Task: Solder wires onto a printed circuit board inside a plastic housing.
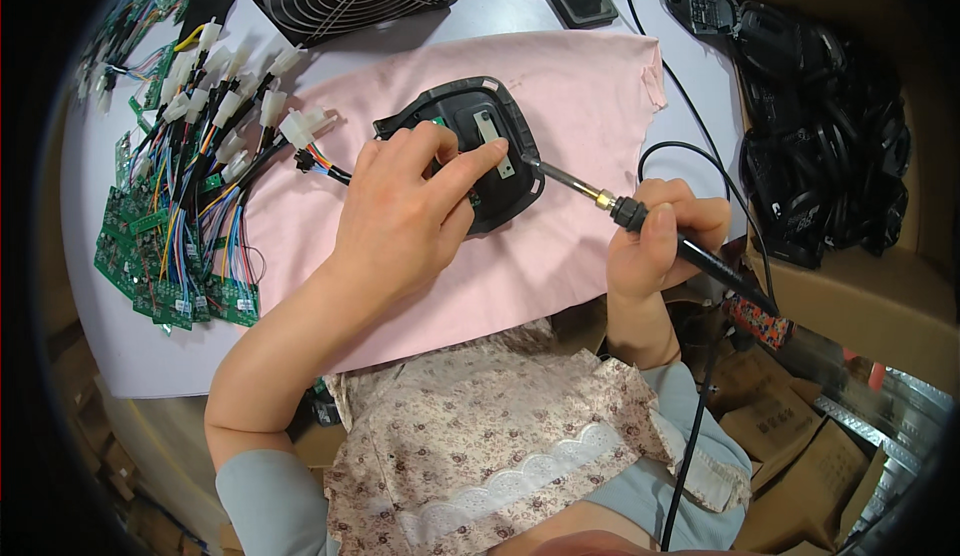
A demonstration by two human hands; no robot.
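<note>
Soldering iron (725,271) in curled fingers of right hand (652,238), black housing (462,114) beneath half-bent fingers of left hand (405,196), grip unclear.

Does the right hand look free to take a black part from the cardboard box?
Probably not: the right hand grips the soldering iron, though the black parts in the cardboard box look near.

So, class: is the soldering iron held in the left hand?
No: the right hand holds the iron, while the left hand rests on the black casing.

The left hand (405,196) hides part of the black housing (516,126).
</note>
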